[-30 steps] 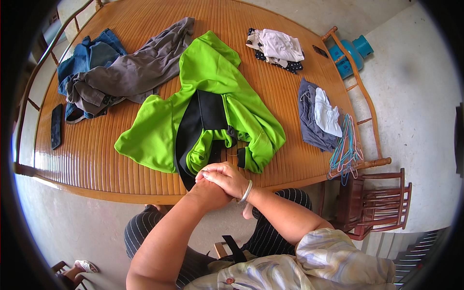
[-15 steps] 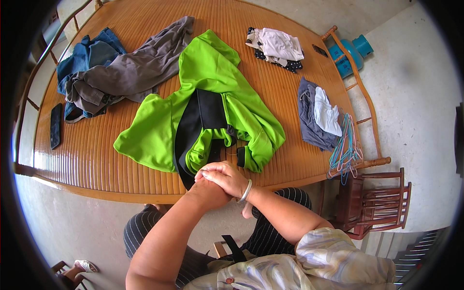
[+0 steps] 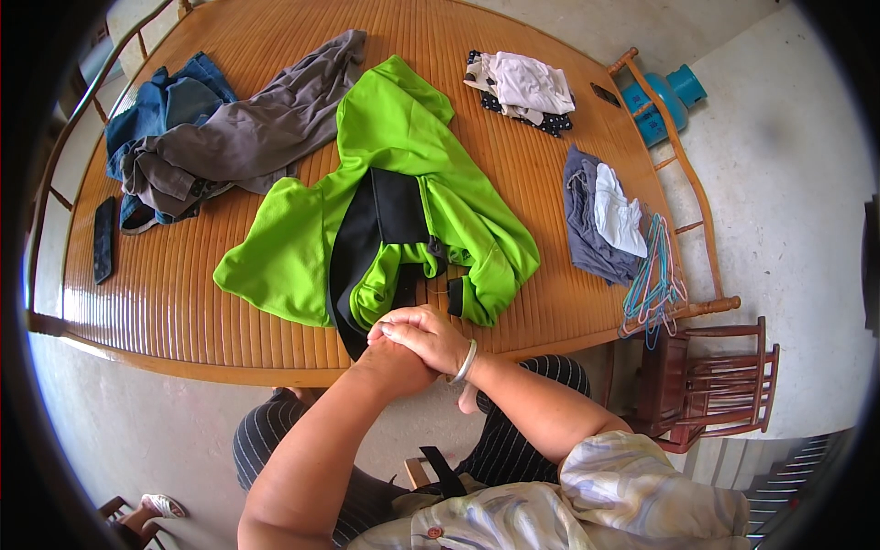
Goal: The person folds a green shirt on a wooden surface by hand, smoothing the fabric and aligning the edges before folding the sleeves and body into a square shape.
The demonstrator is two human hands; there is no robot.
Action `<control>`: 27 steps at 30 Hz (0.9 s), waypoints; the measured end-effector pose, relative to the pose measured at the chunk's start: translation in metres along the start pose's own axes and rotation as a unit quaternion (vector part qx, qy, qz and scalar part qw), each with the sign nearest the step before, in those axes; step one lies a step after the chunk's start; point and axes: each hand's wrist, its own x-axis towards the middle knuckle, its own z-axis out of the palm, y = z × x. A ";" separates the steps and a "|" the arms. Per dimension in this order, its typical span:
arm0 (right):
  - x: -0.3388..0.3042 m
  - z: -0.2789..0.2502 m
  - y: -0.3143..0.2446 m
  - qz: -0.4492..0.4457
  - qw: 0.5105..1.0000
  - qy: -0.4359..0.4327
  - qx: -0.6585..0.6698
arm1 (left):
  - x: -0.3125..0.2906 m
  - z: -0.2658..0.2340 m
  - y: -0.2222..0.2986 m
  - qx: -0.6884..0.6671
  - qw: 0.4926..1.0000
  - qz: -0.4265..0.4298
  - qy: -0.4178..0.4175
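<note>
At six o'clock from the green jacket [image 3: 390, 151], the right hand [image 3: 428, 337] stays wrapped over the left hand [image 3: 398, 368], whose grip I can't tell; nothing moved, so the jacket stays messy.

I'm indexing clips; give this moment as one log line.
left hand: beneath right; right hand: clasped over left; nearest: green-and-black garment on table; table's right: folded clothes, hangers

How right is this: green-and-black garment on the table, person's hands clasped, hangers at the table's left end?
Wrong end: the head view shows the hangers at the table's right end. The rest holds: green-and-black garment on the table, left hand and right hand clasped.
</note>
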 end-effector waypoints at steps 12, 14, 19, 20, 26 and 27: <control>0.001 0.000 0.000 -0.010 1.000 0.002 -0.014 | -0.002 0.000 0.000 -0.005 1.000 -0.011 0.007; 0.001 0.000 -0.001 -0.011 1.000 0.003 -0.017 | -0.002 0.001 -0.001 0.001 1.000 -0.014 0.007; 0.000 -0.001 0.000 -0.010 1.000 0.000 -0.013 | -0.006 -0.011 0.009 0.008 1.000 -0.008 0.013; 0.000 -0.001 0.000 -0.011 1.000 0.000 -0.013 | -0.006 -0.009 0.006 -0.009 1.000 0.001 0.018; 0.000 0.000 -0.001 -0.011 1.000 0.001 -0.013 | -0.007 -0.010 0.008 -0.012 1.000 -0.019 0.004; 0.000 0.000 -0.002 -0.010 1.000 -0.001 -0.013 | -0.007 -0.009 0.006 -0.033 0.999 -0.022 -0.006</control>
